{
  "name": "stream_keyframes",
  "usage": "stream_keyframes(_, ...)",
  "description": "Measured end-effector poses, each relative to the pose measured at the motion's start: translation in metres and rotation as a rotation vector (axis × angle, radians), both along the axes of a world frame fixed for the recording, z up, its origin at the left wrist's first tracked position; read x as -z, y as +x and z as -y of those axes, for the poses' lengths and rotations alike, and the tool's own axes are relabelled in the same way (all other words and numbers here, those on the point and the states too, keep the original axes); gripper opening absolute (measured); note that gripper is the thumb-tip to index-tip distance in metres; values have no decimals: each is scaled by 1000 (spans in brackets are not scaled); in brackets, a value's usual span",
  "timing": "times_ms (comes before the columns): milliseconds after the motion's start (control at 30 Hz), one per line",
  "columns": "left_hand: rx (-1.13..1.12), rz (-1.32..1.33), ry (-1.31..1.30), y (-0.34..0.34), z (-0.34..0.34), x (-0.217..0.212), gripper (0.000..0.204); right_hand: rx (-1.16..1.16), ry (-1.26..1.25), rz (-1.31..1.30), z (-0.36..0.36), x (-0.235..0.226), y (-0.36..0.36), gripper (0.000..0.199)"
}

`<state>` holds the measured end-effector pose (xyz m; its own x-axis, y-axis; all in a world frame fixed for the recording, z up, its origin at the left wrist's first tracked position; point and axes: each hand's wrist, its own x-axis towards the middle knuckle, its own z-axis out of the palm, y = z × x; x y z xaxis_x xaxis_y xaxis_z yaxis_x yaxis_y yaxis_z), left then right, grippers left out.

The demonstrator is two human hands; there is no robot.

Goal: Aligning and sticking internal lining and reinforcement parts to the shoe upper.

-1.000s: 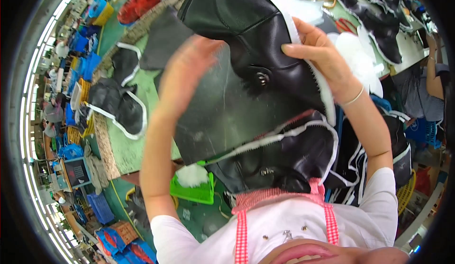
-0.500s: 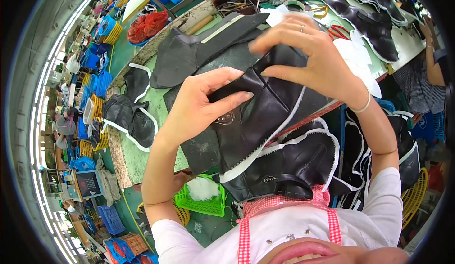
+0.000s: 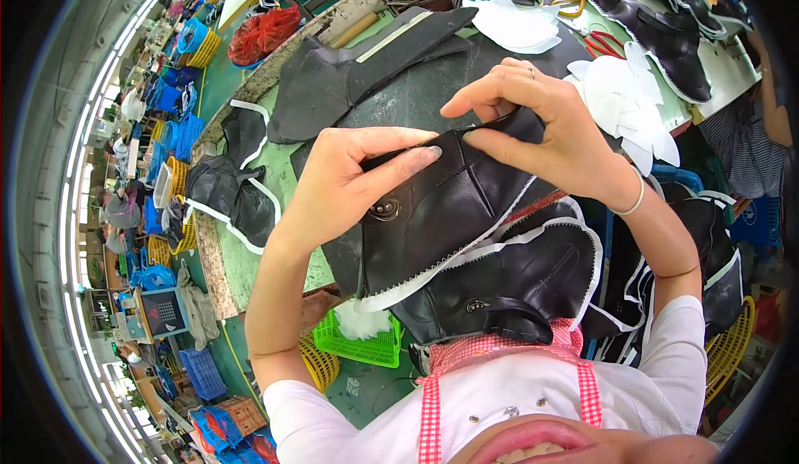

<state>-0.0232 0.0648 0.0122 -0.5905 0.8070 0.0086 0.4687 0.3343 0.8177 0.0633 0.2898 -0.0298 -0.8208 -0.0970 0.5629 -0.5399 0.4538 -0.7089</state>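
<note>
1. The green worktop [image 3: 237,272] is stretching away from the person; white-trimmed black pieces [image 3: 250,206] are lying at its left edge, and a green strip is showing between them and a dark board.
2. That dark board [image 3: 408,89] is covering the worktop's middle, its open surface showing beyond the hands, with grey-black sheets [image 3: 312,98] overlapping its far left and white cut-outs [image 3: 516,24] resting toward the worktop's far edge.
3. A second black piece [image 3: 524,268] is lying between the worktop's near edge and the checked apron [image 3: 499,360].
4. The held black piece [image 3: 433,231] is sloping down from the fingers across the near edge, its white trim lying over the second piece.
5. The left hand [image 3: 337,173] is pinching its upper edge between thumb and index.
6. The right hand [image 3: 562,123] is gripping just beside, thumb pressing the near face, index arching beyond the edge.
7. A raised seam is running down between both thumbs; a silver ornament [image 3: 384,208] is sitting below the left thumb.
</note>
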Motion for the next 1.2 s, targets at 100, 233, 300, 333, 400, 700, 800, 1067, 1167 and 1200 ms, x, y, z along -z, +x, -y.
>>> stream_keyframes(100,22,10,21,1,-1,0,24,29,86,-98,2,4,-3,24)
stream_keyframes(233,19,-26,-36,2,2,-5,23,25,161,-268,10,12,-7,18)
stream_keyframes(300,36,-58,-73,3,8,-4,20,14,195,-270,21,17,-6,15)
stream_keyframes(333,32,-59,-75,3,11,-7,20,12,233,-270,27,18,-4,14)
stream_keyframes(400,57,-39,-253,9,21,-16,18,-52,280,-226,40,17,0,12)
stream_keyframes(700,247,-161,-776,-24,57,-43,38,-311,-48,349,33,34,-14,14)
stream_keyframes(800,324,-120,-698,-46,28,12,35,-250,35,472,3,49,-26,13)
stream_keyframes(1067,-51,-673,19,-174,-3,124,65,233,493,174,-62,80,-33,25)
stream_keyframes(1167,-152,-876,-109,-196,-1,177,56,180,456,80,-36,88,-68,32)
stream_keyframes(1200,-142,-872,-97,-194,-10,177,56,139,448,85,-30,95,-82,33)
